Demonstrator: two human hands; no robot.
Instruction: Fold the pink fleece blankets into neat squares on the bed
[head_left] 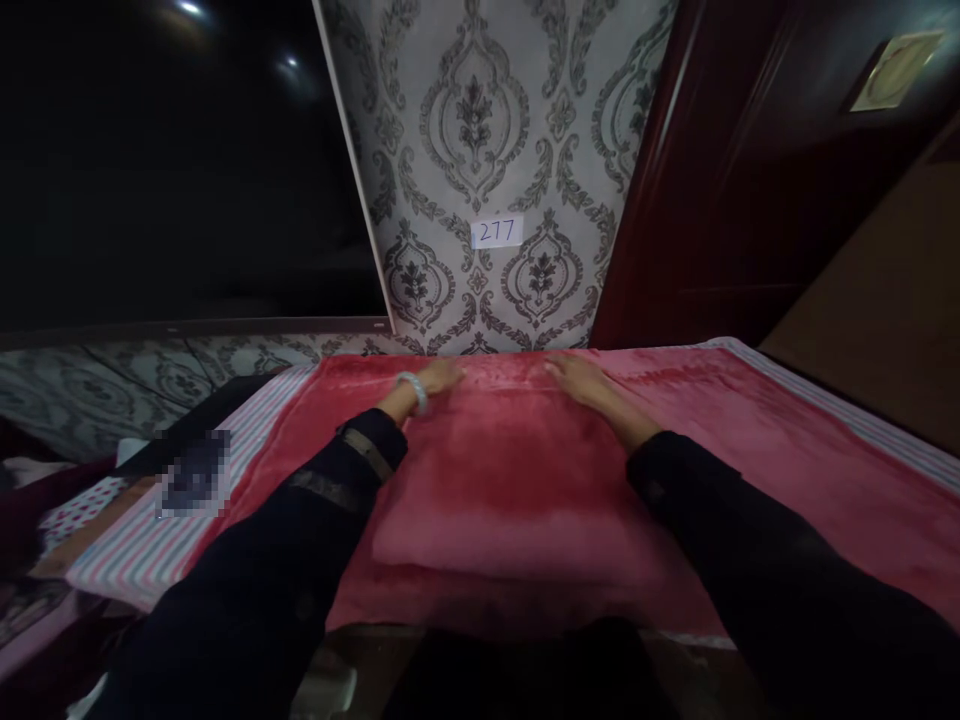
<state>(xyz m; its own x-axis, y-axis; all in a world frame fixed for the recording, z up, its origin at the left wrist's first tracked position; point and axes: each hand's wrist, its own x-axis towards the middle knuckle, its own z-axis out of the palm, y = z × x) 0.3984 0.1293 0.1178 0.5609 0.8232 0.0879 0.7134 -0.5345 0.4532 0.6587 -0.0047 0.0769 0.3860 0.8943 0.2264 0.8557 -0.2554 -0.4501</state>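
Left arm [289, 545] and right arm [765, 545], both dark-sleeved, stretch inward from lower left and lower right to mid-frame, where the left hand [441, 377] and right hand [581, 380] lie apart, backs up, blurred fingers [556, 368] angled inward.

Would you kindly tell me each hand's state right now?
Left hand: at the red cloth, blurred; grip cannot be told.
Right hand: at the same cloth, blurred; grip cannot be told.

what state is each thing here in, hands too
red cloth: spread out, thicker in the middle
striped cloth: spread out beneath the red cloth
left hand: at the red cloth's far edge, grip unclear
right hand: likewise, grip unclear
screen: dark
paper label: up on the wall, reads 277
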